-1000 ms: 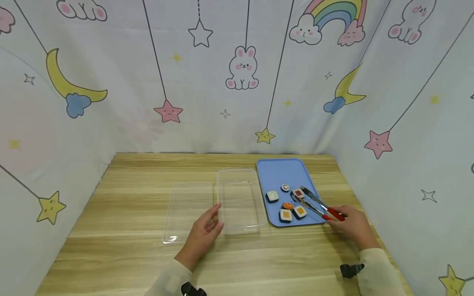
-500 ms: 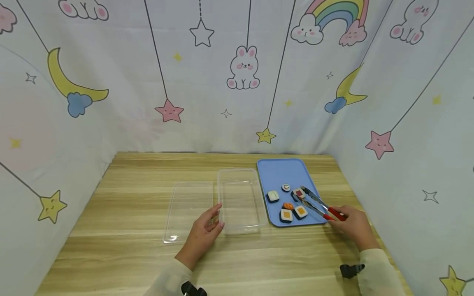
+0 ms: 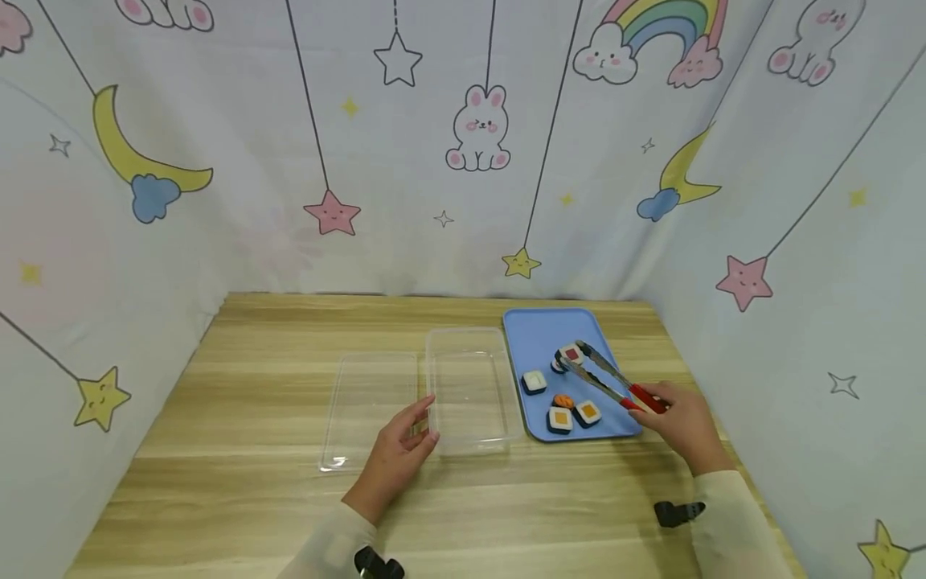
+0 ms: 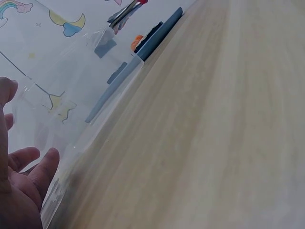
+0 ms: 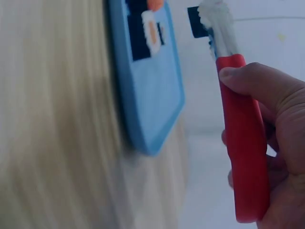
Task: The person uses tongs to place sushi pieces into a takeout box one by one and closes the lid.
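Note:
My right hand [image 3: 680, 426] grips red-handled metal tongs [image 3: 608, 386] over the right part of the blue tray [image 3: 550, 330]. Between the tong tips is a toy sushi piece with a red centre [image 3: 571, 354]; in the right wrist view its dark side [image 5: 196, 22] shows lifted off the tray. It partly covers a small round roll [image 3: 557, 367] in the head view. My left hand [image 3: 396, 458] rests its relaxed fingertips against the left wall of a clear plastic box [image 3: 473, 394], thumb and fingers spread apart in the left wrist view.
A clear lid [image 3: 369, 410] lies left of the box. On the tray sit a white-topped sushi piece [image 3: 534, 382], two orange-centred ones, one of them nearest the front [image 3: 559, 419], and an orange-topped piece [image 3: 563, 400]. A patterned cloth [image 3: 405, 257] stands behind the wooden table [image 3: 289, 346].
The tongs have closed on the red-centred sushi piece and raised it up and to the left, over the small round roll. My right hand moved slightly forward; the left hand stayed at the box.

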Available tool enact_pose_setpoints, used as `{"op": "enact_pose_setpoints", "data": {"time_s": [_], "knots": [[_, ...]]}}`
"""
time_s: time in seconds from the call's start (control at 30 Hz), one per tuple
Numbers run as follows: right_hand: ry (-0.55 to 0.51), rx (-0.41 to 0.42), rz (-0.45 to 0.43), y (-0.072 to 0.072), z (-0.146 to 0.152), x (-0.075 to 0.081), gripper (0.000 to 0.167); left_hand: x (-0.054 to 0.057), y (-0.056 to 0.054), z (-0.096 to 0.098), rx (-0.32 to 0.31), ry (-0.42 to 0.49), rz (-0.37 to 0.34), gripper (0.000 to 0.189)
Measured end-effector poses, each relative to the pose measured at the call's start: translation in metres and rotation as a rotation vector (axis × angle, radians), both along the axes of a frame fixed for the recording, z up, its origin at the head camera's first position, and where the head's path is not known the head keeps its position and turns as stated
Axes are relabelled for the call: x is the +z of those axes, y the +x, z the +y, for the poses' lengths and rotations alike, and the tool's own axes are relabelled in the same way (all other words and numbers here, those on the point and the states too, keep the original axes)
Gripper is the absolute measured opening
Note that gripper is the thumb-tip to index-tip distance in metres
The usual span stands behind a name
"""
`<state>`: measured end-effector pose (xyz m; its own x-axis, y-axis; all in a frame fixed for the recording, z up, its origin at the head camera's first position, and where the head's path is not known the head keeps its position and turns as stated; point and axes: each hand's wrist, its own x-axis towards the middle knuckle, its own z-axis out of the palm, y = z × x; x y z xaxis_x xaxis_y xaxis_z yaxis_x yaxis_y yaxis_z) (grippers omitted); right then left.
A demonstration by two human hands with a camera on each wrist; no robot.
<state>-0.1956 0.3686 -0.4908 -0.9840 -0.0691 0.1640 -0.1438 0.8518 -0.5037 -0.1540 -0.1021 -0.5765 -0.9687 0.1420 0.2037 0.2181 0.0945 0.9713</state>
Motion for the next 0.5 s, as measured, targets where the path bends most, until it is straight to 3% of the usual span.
{"op": "enact_pose_setpoints", "data": {"time_s": [0.2,0.5], "knots": [[0.004,0.086,0.039,-0.018,-0.030,0.016,0.046,-0.001,-0.001,-0.001,-0.004,0.004,0.007,0.056],[-0.022,0.205,-0.037,-0.048,-0.089,0.028,0.048,-0.001,-0.001,-0.002,-0.005,0.003,0.028,0.056]]}}
